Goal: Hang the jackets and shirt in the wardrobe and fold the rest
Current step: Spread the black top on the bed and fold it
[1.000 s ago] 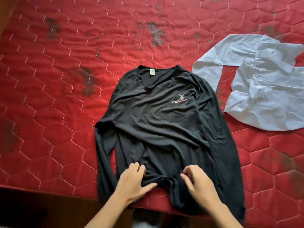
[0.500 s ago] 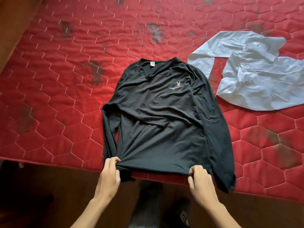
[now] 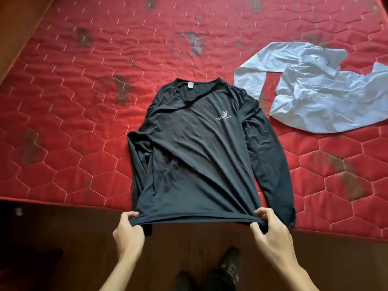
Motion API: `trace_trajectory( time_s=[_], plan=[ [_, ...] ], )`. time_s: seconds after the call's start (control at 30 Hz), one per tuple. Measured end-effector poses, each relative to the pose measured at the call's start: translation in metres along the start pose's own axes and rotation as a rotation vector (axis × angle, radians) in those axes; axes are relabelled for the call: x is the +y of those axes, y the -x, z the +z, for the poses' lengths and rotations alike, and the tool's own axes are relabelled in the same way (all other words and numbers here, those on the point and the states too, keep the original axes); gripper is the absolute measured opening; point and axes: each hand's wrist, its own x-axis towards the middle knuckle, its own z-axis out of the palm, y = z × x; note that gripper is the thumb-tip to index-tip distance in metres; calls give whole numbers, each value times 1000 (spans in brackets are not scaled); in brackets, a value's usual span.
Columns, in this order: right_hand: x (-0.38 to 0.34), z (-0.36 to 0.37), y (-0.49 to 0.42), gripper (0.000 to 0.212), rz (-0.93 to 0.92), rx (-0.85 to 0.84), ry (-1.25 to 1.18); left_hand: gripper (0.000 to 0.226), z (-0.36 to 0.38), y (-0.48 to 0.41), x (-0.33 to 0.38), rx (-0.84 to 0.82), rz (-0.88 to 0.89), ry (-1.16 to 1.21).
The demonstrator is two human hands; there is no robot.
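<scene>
Pinching the hem corners of the black long-sleeved V-neck jersey top (image 3: 195, 154), left hand (image 3: 128, 229) and right hand (image 3: 270, 229) have drawn it from bunched to taut and flat on the red quilted mattress (image 3: 84, 101), hem past its near edge; folding can likely start

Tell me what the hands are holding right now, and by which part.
The left hand and right hand grip the black top by its bottom hem corners.
</scene>
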Motion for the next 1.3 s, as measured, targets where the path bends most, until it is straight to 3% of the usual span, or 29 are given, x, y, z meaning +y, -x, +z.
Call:
trace_trajectory(
  time_s=[0.2, 0.4, 0.57, 0.73, 0.9, 1.3],
  plan=[
    [12, -8, 19, 38, 22, -86, 294, 59, -13, 2, -34, -73, 40, -24],
    [19, 1, 51, 44, 74, -124, 307, 54, -28, 10, -56, -145, -15, -88],
    [21, -3, 68, 60, -49, 93, 175, 56, -41, 21, -68, -165, 155, -46],
    [43, -1, 72, 46, -28, -130, 340, 41, -51, 16, -90, -475, 117, -215],
    [26, 4, 59, 23, -33, -234, 226, 33, -41, 9, -74, -412, 104, -82],
    [-65, 63, -44, 11, -124, -222, 109, 23, -14, -83, 13, -222, 167, -105]
  ],
)
